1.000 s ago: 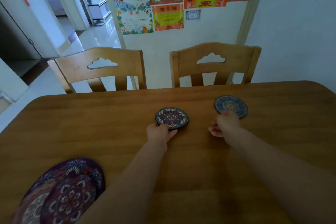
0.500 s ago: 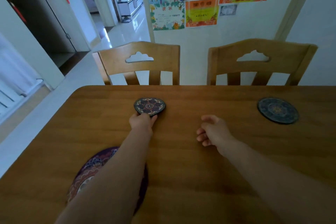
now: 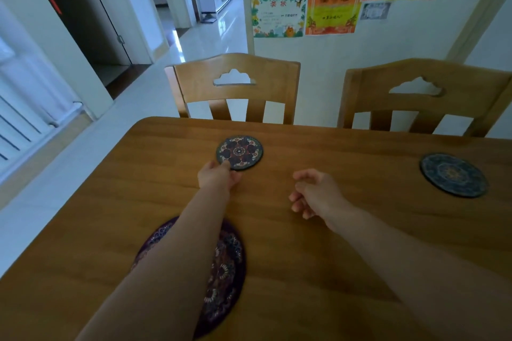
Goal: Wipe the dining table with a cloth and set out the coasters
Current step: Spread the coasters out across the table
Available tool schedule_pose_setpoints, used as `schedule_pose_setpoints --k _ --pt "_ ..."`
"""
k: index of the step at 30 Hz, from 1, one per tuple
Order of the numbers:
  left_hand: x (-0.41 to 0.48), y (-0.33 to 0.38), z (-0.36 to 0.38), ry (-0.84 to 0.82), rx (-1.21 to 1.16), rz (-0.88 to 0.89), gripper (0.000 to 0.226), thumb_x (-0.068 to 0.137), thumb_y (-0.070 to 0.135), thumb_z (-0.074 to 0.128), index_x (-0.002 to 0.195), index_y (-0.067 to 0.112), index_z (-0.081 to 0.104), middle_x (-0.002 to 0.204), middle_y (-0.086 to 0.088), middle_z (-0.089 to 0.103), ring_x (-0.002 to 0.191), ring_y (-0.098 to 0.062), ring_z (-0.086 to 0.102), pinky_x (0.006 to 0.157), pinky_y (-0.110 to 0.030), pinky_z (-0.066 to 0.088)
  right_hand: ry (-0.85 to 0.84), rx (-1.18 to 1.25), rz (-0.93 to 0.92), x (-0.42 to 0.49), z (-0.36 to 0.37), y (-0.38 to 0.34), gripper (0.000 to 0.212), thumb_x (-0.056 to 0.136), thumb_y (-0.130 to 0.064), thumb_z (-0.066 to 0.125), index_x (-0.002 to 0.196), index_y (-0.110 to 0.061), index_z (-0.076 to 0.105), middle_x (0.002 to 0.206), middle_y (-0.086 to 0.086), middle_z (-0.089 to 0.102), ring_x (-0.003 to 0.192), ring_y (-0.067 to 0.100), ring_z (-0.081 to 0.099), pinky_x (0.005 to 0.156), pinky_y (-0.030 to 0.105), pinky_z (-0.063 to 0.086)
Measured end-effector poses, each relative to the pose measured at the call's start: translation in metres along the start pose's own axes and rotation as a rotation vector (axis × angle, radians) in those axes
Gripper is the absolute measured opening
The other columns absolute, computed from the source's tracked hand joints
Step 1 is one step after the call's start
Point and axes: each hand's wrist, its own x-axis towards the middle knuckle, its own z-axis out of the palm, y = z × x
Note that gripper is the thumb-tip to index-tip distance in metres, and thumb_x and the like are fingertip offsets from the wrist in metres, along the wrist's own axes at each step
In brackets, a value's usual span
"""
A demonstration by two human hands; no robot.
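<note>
A round patterned coaster (image 3: pixel 240 151) lies flat on the wooden dining table (image 3: pixel 346 243), in front of the left chair. My left hand (image 3: pixel 217 176) pinches its near edge. A second, bluish coaster (image 3: pixel 453 175) lies alone on the table at the right, before the right chair. My right hand (image 3: pixel 315 192) hovers between the two coasters with its fingers loosely curled, holding nothing. Under my left forearm sits a stack of larger purple round mats (image 3: pixel 224 268), partly hidden by the arm. No cloth is in view.
Two wooden chairs (image 3: pixel 235 91) (image 3: pixel 421 97) stand pushed in at the table's far side. Behind them is a wall with posters. The table's left edge borders a pale floor that leads to a hallway at the upper left.
My left hand has slid its coaster leftward to the spot before the left chair. My right hand has let go of the bluish coaster and drawn back. My view has swung left.
</note>
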Motion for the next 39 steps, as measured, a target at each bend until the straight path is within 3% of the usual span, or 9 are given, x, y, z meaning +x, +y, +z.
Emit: schedule_pose_setpoints --k 7,11,16,19,23,27,31,34,39 --pt "-0.020 -0.001 -0.086 -0.074 0.158 0.089 0.041 0.095 0.004 0.059 0.134 0.009 0.052 0.093 -0.010 0.064 0.076 -0.016 0.059 0.061 -0.024 0.051 -0.063 -0.060 0.044 -0.035 0.027 0.013 0.016 0.099 -0.007 0.049 0.107 -0.017 0.059 0.087 0.011 0.069 0.059 0.017 0.061 0.044 0.025 0.045" --pt "-0.043 -0.013 -0.115 -0.091 0.353 0.196 0.036 0.094 0.007 0.061 0.130 0.011 0.058 0.103 -0.005 0.068 0.085 -0.015 0.062 0.070 -0.024 0.052 -0.163 -0.058 0.059 -0.063 0.056 0.021 0.015 0.098 -0.007 0.051 0.107 -0.016 0.059 0.086 0.010 0.067 0.062 0.017 0.061 0.047 0.025 0.047" --pt "-0.060 -0.027 -0.161 -0.021 0.634 0.368 0.038 0.097 0.008 0.055 0.135 0.012 0.054 0.110 0.007 0.063 0.072 0.001 0.053 0.055 -0.009 0.046 -0.194 -0.127 0.050 -0.087 0.090 0.025 0.019 0.098 -0.007 0.052 0.112 -0.015 0.061 0.108 0.004 0.061 0.080 0.014 0.059 0.054 0.022 0.052" --pt "-0.068 -0.035 -0.174 -0.040 0.778 0.407 0.044 0.096 0.010 0.058 0.139 0.011 0.050 0.131 -0.002 0.060 0.089 -0.002 0.059 0.073 -0.005 0.044 -0.169 -0.177 0.037 -0.093 0.107 0.026 0.029 0.098 -0.005 0.051 0.125 -0.013 0.058 0.125 0.003 0.055 0.084 0.011 0.056 0.061 0.023 0.054" --pt "-0.073 -0.043 -0.173 -0.103 0.950 0.407 0.053 0.094 0.012 0.063 0.144 0.016 0.046 0.143 0.000 0.052 0.065 0.003 0.045 0.047 0.000 0.037 -0.135 -0.278 0.037 -0.096 0.122 0.026 0.043 0.096 -0.006 0.054 0.139 -0.011 0.047 0.105 0.001 0.059 0.101 0.026 0.063 0.084 0.043 0.057" --pt "-0.075 -0.049 -0.172 -0.094 1.017 0.310 0.070 0.083 0.000 0.071 0.145 0.018 0.043 0.143 -0.004 0.047 0.080 -0.011 0.057 0.067 -0.022 0.051 -0.161 -0.467 0.032 -0.101 0.129 0.031 0.047 0.090 -0.010 0.064 0.134 -0.008 0.046 0.107 0.004 0.053 0.103 0.026 0.057 0.092 0.040 0.052" --pt "-0.083 -0.058 -0.179 -0.160 1.009 0.246 0.041 0.085 0.002 0.066 0.124 0.016 0.062 0.120 -0.002 0.065 0.090 -0.015 0.062 0.075 -0.030 0.052 -0.128 -0.601 -0.007 -0.108 0.128 0.045 0.012 0.084 -0.007 0.064 0.090 -0.013 0.056 0.096 0.008 0.061 0.098 0.030 0.061 0.087 0.046 0.053" --pt "-0.086 -0.058 -0.186 -0.085 1.062 0.370 0.029 0.091 0.009 0.055 0.109 0.022 0.072 0.122 -0.002 0.065 0.091 -0.022 0.065 0.076 -0.033 0.056 -0.123 -0.620 -0.050 -0.111 0.126 0.048 0.013 0.088 -0.013 0.061 0.088 -0.020 0.050 0.096 0.003 0.059 0.091 0.022 0.058 0.081 0.039 0.053" --pt "-0.075 -0.048 -0.197 0.130 1.290 0.374 0.051 0.093 0.031 0.061 0.140 0.018 0.045 0.139 -0.011 0.043 0.129 -0.030 0.037 0.107 -0.041 0.036 -0.109 -0.617 -0.068 -0.112 0.119 0.048 0.009 0.093 -0.018 0.053 0.096 -0.020 0.045 0.089 -0.002 0.054 0.080 0.017 0.055 0.069 0.032 0.048"
